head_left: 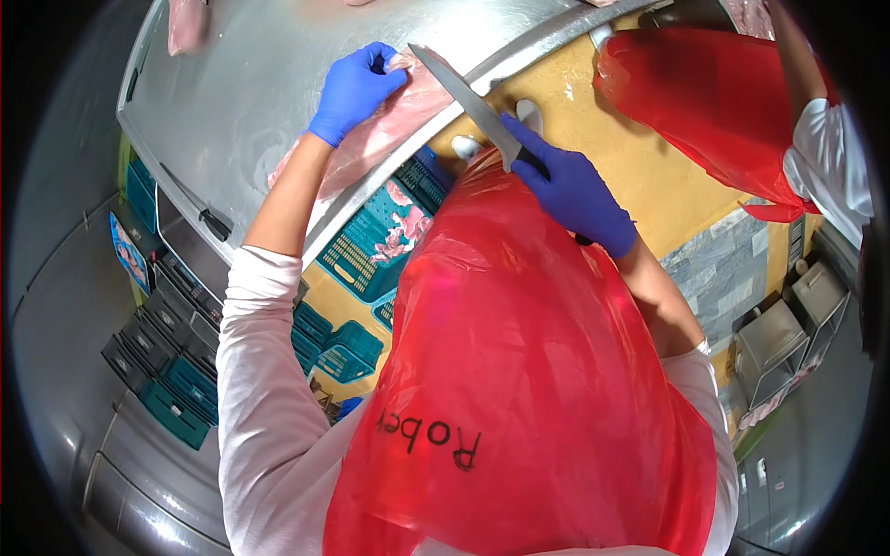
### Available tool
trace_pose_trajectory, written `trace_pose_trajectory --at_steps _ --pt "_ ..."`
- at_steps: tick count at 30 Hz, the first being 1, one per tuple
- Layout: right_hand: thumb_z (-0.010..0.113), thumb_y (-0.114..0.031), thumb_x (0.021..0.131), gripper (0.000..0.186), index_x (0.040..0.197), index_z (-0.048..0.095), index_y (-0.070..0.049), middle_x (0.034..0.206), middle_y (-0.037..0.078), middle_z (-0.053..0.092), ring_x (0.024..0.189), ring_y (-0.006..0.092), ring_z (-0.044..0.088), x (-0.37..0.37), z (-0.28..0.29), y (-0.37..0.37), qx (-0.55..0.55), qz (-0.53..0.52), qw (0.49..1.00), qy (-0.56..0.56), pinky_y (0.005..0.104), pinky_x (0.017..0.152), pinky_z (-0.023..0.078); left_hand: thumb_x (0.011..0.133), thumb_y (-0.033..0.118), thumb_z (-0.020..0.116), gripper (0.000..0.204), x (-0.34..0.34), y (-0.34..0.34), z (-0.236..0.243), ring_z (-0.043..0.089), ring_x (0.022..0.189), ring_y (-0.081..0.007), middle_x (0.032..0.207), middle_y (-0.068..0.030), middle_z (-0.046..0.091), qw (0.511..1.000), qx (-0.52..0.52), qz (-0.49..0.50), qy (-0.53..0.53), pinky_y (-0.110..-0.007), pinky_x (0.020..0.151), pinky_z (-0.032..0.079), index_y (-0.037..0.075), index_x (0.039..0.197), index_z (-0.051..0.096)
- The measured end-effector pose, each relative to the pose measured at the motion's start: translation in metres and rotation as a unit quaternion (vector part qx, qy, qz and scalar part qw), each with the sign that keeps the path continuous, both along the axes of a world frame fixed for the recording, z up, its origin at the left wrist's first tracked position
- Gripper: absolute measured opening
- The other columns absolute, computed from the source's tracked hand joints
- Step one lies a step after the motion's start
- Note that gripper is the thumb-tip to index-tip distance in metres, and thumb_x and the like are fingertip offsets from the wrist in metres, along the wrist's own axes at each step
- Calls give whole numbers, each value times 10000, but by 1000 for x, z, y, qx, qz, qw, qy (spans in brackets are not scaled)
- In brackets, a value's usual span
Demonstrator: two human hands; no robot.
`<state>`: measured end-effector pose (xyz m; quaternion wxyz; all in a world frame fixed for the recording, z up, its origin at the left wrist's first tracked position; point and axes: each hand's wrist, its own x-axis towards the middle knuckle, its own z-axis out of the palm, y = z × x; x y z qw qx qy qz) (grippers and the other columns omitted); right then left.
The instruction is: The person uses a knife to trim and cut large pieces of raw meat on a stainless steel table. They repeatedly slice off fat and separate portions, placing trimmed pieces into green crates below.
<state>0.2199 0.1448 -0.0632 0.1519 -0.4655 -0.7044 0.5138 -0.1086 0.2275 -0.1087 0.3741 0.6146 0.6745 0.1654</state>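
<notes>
A long piece of pale pink raw meat point(380, 153) lies along the near edge of the steel table point(241, 111). My left hand point(360, 91), in a blue glove, pinches the meat's far end. My right hand point(575, 190), gloved in blue too, is closed round the dark handle of a knife point(475, 109). The long blade slants up and left, its tip close to the far end of the meat beside my left fingers. Whether the edge touches the meat I cannot tell.
More meat point(187, 26) lies at the table's far left. A second knife point(215, 224) rests at its left edge. Below the near edge, a teal crate point(357, 246) holds pink trimmings. Stacked crates point(176, 398) stand lower left. Another person in a red apron point(695, 102) stands at right.
</notes>
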Motion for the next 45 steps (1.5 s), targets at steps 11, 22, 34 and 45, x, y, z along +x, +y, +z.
trace_pose_trajectory --at_steps 11,22,34,45 --pt "560 -185 956 576 1482 389 -22 732 182 620 651 371 627 -93 -31 57 154 58 985 -42 476 644 498 898 154 716 174 12 -16 7 597 680 -62 776 -18 676 997 30 45 -53 -238 643 511 -2 962 673" --pt "514 -231 987 550 1514 383 -146 912 244 670 819 428 659 -89 -47 43 142 88 983 -79 530 722 512 894 122 697 164 -4 -13 -21 620 767 -63 854 -19 683 977 56 103 -180 -233 714 528 2 1003 674" --pt "541 -234 994 525 1505 444 -170 761 154 646 646 263 634 -33 11 -26 -48 65 996 -38 385 631 501 885 174 719 216 -70 14 -54 655 807 -121 910 -56 696 951 43 185 -244 -260 742 525 11 1023 687" --pt "556 -209 984 570 1530 396 -173 806 181 651 679 295 651 -17 14 25 -117 -44 989 -78 395 673 506 800 662 597 646 -46 71 -59 673 979 -421 1038 -249 713 967 -173 -41 180 -458 900 503 46 894 765"
